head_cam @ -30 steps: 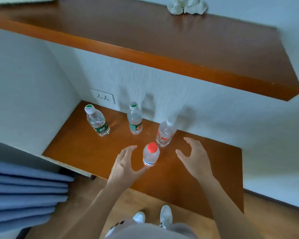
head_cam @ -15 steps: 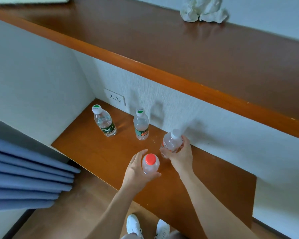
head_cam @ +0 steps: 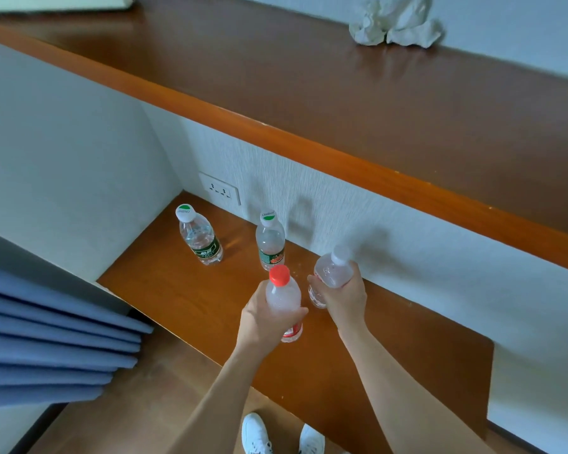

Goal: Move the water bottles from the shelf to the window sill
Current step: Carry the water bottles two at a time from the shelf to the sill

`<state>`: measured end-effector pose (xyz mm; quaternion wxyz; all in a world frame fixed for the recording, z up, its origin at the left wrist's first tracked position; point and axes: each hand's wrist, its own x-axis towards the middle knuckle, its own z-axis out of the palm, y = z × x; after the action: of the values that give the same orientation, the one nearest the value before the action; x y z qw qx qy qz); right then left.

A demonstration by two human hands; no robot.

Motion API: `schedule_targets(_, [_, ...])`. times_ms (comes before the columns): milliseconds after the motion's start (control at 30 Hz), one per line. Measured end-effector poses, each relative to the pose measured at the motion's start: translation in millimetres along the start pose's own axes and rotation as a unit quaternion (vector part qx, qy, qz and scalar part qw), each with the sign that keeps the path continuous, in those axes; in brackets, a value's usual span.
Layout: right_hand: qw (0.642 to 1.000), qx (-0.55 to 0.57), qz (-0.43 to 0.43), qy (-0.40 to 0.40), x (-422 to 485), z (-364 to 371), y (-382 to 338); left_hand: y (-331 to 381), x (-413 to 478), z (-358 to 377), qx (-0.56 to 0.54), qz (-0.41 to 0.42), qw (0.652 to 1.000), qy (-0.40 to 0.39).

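hands: left hand [head_cam: 264, 317] wraps the red-cap bottle [head_cam: 282, 301]; right hand [head_cam: 343, 298] wraps the white-cap bottle [head_cam: 330, 271]; both lifted just right of the socket [head_cam: 219, 192] | risk: wet-looking plastic may slip; a swing could topple neighbours | count: four bottles; two green-label bottles [head_cam: 199, 235] on the shelf [head_cam: 177, 290] below the socket

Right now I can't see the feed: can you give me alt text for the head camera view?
Both hands grip water bottles over a low wooden shelf: the left hand holds a red-capped bottle, the right hand a white-capped bottle. Two green-labelled bottles stand upright behind them near a wall socket. Crumpled paper lies on the upper shelf; blue curtains hang at left.
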<state>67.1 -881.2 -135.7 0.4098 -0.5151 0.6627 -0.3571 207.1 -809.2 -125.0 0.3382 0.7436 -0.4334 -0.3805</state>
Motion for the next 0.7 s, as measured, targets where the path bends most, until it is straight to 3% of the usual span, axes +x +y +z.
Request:
schedule_targets(300, [0.993, 0.004, -0.113, 0.014, -24, -40, -60, 35, -13, -34, -0.09, 0.082, 0.992, 0.036])
schedule_targets(700, [0.986, 0.078, -0.146, -0.006, -63, -63, -95, 81, -49, -82, -0.175, 0.178, 0.962, 0.111])
